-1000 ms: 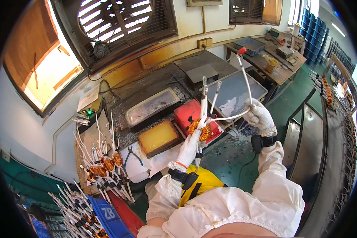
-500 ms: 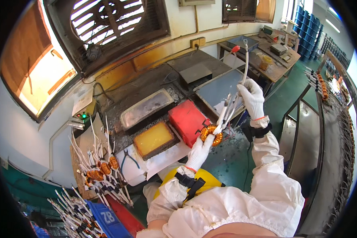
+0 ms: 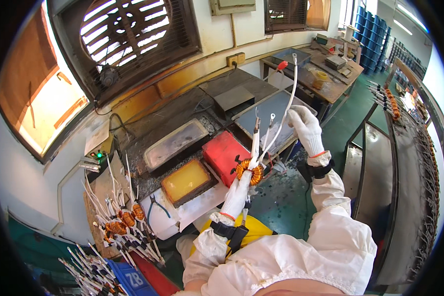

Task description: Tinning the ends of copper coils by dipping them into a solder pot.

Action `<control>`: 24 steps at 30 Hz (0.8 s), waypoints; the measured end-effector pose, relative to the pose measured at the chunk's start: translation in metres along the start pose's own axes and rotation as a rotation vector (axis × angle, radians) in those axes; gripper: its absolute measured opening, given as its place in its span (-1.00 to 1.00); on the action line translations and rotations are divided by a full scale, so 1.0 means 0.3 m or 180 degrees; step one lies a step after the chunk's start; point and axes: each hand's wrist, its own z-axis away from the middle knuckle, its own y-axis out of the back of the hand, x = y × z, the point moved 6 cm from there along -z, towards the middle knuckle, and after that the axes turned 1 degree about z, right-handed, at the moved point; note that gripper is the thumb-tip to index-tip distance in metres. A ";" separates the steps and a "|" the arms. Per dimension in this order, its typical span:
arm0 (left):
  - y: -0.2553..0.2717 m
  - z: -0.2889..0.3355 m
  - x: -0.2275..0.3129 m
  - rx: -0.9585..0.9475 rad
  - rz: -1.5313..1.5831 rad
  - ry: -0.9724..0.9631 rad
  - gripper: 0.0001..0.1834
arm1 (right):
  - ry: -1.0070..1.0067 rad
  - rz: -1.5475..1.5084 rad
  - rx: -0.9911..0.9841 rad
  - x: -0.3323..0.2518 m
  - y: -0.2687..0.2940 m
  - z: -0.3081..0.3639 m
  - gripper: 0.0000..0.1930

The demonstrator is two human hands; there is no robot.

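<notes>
Our left hand, in a white glove, is closed on a copper coil. The coil is round like a ring and sits up by our fingertips, lower than our right hand and to its left. White wires go up from it, and one long wire bends right to the tips of our right fingers. Those fingers curl next to it, but we cannot tell if they pinch it. Left of the coil we see a red box, then a dark pan of yellow stuff, pliers and more coils.
</notes>
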 end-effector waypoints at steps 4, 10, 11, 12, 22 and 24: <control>0.026 -0.020 -0.028 -0.0135 0.0815 0.0071 -0.36 | 0.0023 -0.0004 -0.0048 0.025 -0.029 0.016 -0.68; 0.175 -0.042 -0.010 0.0073 0.1397 0.0010 -0.45 | -0.0002 0.0001 -0.0361 0.050 -0.117 0.083 -0.72; 0.235 -0.033 0.012 0.0372 0.1252 -0.0230 -0.49 | -0.0058 -0.0093 -0.0442 0.078 -0.141 0.088 -0.71; 0.298 -0.018 0.041 0.0633 0.1081 -0.0464 -0.52 | -0.0111 -0.0167 -0.0485 0.099 -0.161 0.089 -0.71; 0.969 0.353 -0.111 0.2778 0.1266 -0.0431 -0.47 | -0.0449 -0.1062 -0.1834 0.243 -0.643 0.229 -0.77; 1.059 0.457 -0.180 0.3179 0.1154 -0.0319 -0.40 | -0.0540 -0.1086 -0.1931 0.333 -0.717 0.250 -0.81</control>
